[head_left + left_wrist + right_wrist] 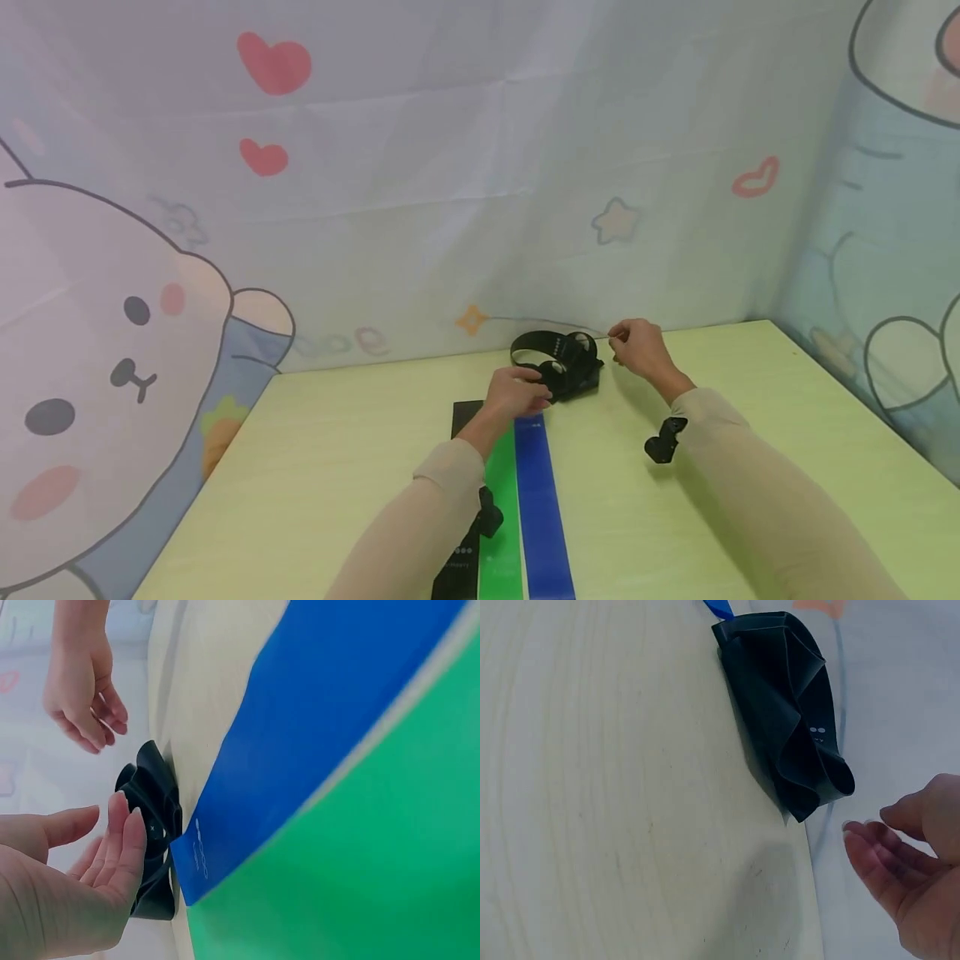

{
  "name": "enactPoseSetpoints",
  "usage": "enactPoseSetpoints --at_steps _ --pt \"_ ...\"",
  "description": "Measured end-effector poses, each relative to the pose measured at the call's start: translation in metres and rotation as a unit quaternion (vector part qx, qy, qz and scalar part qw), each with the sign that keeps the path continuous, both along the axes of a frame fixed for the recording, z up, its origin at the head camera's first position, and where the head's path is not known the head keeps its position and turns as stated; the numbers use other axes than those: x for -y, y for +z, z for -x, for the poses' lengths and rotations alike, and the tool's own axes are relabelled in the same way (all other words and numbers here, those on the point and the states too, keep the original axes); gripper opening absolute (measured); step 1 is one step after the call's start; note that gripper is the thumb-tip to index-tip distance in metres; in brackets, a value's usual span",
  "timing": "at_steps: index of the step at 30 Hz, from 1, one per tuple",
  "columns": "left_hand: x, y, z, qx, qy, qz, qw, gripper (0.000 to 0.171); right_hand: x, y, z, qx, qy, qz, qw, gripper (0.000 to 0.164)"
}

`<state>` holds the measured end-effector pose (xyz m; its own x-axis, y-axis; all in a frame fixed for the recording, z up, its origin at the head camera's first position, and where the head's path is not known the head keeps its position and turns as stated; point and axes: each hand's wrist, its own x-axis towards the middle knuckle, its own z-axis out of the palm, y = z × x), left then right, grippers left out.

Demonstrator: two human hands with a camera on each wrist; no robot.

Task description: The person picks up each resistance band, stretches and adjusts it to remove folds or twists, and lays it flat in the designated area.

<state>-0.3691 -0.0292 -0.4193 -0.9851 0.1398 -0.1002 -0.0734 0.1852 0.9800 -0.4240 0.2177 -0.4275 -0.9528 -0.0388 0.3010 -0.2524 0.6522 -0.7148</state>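
Observation:
A crumpled black resistance band [572, 367] lies in loose folds at the table's back edge. Flat strips run toward me in front of it: a black one [467, 410], a green one [501, 533] and a blue one [543, 508]. My left hand [517, 393] hovers over the strips' far ends, next to the crumpled band, its fingers loosely bent around nothing [112, 862]. To the right of the folds, my right hand [639, 346] is held in the air. A gap shows between its thumb and fingers [874, 862], which are apart from the band.
The pale wood-grain table [337, 467] ends at a printed cloth backdrop [405, 275] close behind the crumpled band. Another cloth panel [885, 275] stands along the right side. A small black camera sits on each wrist.

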Motion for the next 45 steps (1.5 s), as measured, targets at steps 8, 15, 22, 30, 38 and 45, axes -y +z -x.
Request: enactPoseSetpoints --at_steps 8,15,22,30,38,45 --pt "-0.014 -0.002 0.002 0.039 -0.011 -0.025 0.9988 0.041 0.009 -0.003 0.0 0.079 -0.026 -0.002 0.997 0.031" --pt "-0.024 -0.004 0.007 0.057 0.011 -0.011 0.9983 0.04 0.019 -0.006 0.0 0.099 -0.02 0.009 0.995 0.036" --pt "-0.028 -0.011 0.014 0.019 0.022 0.052 0.9983 0.025 0.027 -0.011 0.005 0.115 -0.033 0.001 0.993 0.044" --pt "-0.037 -0.011 0.019 -0.075 0.042 0.21 0.9739 0.009 0.026 -0.008 0.004 0.144 -0.05 0.057 0.987 0.05" --pt "-0.039 -0.009 0.015 -0.106 0.051 0.264 0.9572 0.008 0.023 -0.009 0.003 0.162 -0.043 0.154 0.974 0.045" --pt "-0.039 -0.006 0.013 -0.115 0.062 0.144 0.981 0.013 0.01 -0.012 0.002 0.136 -0.06 0.208 0.967 0.037"
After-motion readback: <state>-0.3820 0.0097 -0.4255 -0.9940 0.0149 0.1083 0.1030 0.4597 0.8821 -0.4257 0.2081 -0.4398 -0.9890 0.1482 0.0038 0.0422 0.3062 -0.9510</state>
